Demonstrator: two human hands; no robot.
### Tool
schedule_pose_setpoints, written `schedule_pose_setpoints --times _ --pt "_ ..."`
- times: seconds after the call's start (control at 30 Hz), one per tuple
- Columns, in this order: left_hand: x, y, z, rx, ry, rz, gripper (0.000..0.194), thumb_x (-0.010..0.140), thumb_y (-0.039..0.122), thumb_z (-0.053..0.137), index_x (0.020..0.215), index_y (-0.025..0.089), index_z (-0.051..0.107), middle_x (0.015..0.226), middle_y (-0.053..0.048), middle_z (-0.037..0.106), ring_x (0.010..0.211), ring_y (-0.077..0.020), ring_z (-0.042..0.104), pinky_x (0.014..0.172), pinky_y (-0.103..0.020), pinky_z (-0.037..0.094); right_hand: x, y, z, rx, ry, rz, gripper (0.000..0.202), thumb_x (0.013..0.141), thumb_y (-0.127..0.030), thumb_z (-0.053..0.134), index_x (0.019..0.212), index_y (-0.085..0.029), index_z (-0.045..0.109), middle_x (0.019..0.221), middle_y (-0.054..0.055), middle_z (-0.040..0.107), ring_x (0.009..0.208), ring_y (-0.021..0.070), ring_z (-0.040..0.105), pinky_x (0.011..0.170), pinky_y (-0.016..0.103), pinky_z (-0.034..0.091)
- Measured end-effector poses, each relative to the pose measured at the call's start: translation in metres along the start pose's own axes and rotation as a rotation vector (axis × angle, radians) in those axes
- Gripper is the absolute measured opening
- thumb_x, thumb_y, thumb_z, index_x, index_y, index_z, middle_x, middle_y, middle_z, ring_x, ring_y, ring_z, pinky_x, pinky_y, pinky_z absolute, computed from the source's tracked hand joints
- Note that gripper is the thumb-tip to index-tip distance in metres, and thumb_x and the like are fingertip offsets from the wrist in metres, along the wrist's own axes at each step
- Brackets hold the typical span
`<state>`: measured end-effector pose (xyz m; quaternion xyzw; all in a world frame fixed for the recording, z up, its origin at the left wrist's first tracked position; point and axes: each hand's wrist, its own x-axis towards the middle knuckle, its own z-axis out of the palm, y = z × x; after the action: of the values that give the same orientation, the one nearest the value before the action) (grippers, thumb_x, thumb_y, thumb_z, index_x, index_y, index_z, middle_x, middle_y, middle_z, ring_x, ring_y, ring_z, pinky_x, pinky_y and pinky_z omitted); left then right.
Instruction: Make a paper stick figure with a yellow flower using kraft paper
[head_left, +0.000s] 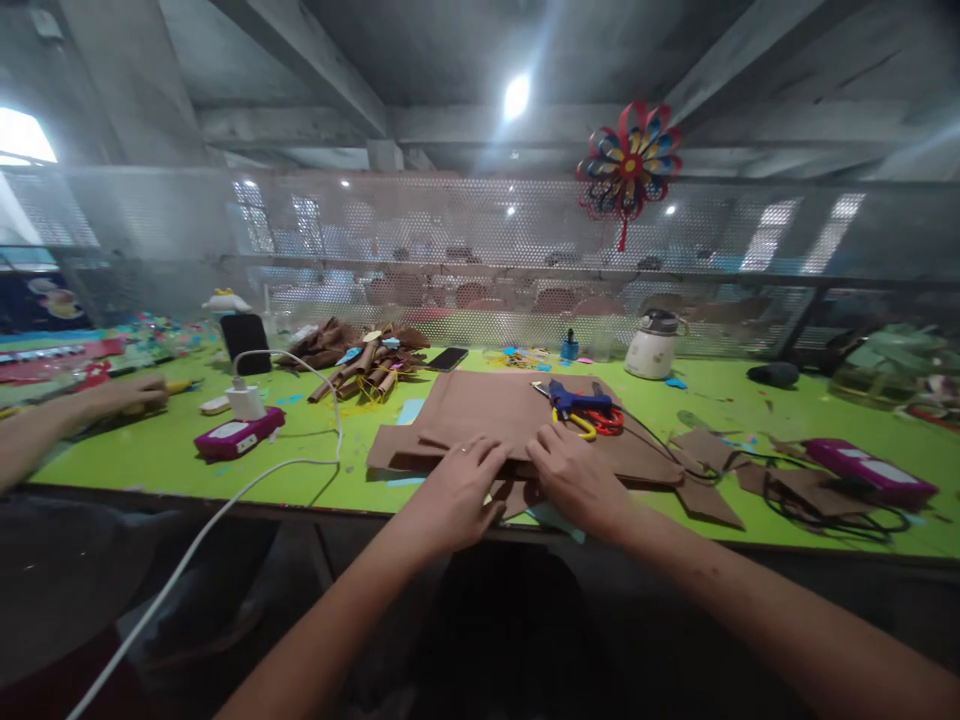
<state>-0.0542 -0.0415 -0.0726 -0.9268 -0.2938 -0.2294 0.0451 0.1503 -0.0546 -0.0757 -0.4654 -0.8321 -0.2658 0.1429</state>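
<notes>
Brown paper lies in layers on the green table, its front edge raised in a fold. My left hand is closed on that front edge, thumb underneath and fingers on top. Close beside it, my right hand grips the same edge with bent fingers. A blue glue gun and scissors with red and yellow handles rest on the paper just beyond my right hand. Light blue paper shows from under the brown sheets.
Purple power strips lie at left and right, with a white cable and a black cord. Behind are rolled brown pieces, a phone and a white kettle. Another person's hand is at far left.
</notes>
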Motion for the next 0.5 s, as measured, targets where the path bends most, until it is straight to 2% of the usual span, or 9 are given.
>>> schedule_pose_setpoints --times 0.1,0.23,0.3,0.4,0.5 --pt "0.015 -0.01 0.004 0.098 -0.033 -0.013 0.053 0.08 0.025 0.058 0.129 0.012 0.045 0.118 -0.018 0.058 0.107 -0.0305 0.055 0.091 -0.045 0.045 0.002 0.006 0.004 0.052 -0.06 0.056 0.011 0.082 -0.009 0.054 0.086 -0.016 0.061 0.086 0.009 0.059 0.085 0.0234 0.05 0.072 0.032 0.036" --pt "0.031 -0.029 -0.003 0.199 -0.083 0.014 0.023 0.083 0.022 0.055 0.104 0.015 0.063 0.098 -0.013 0.066 0.091 -0.0254 0.061 0.08 -0.038 0.047 0.006 0.024 0.011 0.161 -0.166 0.1 0.016 0.083 -0.008 0.054 0.076 -0.017 0.066 0.079 0.008 0.063 0.08 0.0198 0.055 0.067 0.028 0.037" --pt "0.039 -0.037 -0.012 0.247 -0.12 0.01 0.017 0.084 0.017 0.051 0.089 0.016 0.067 0.09 -0.01 0.068 0.083 -0.0219 0.062 0.075 -0.033 0.046 0.01 0.032 0.011 0.199 -0.115 0.158 0.018 0.086 -0.011 0.052 0.078 -0.016 0.068 0.078 0.008 0.064 0.078 0.0188 0.056 0.067 0.028 0.038" --pt "0.053 -0.044 -0.026 0.367 -0.122 -0.07 0.022 0.084 0.015 0.047 0.08 0.014 0.068 0.083 -0.011 0.069 0.073 -0.0197 0.063 0.066 -0.029 0.045 0.014 0.034 0.003 0.243 0.057 0.219 0.021 0.089 -0.016 0.05 0.078 -0.014 0.068 0.081 0.009 0.064 0.08 0.0194 0.056 0.071 0.029 0.041" --pt "0.067 -0.047 -0.037 0.427 -0.114 -0.044 0.024 0.083 0.015 0.045 0.08 0.014 0.068 0.082 -0.01 0.069 0.072 -0.0189 0.062 0.064 -0.027 0.043 0.016 0.018 -0.005 0.295 0.188 0.134 0.024 0.092 -0.018 0.047 0.081 -0.013 0.067 0.086 0.011 0.064 0.084 0.0198 0.055 0.076 0.03 0.043"
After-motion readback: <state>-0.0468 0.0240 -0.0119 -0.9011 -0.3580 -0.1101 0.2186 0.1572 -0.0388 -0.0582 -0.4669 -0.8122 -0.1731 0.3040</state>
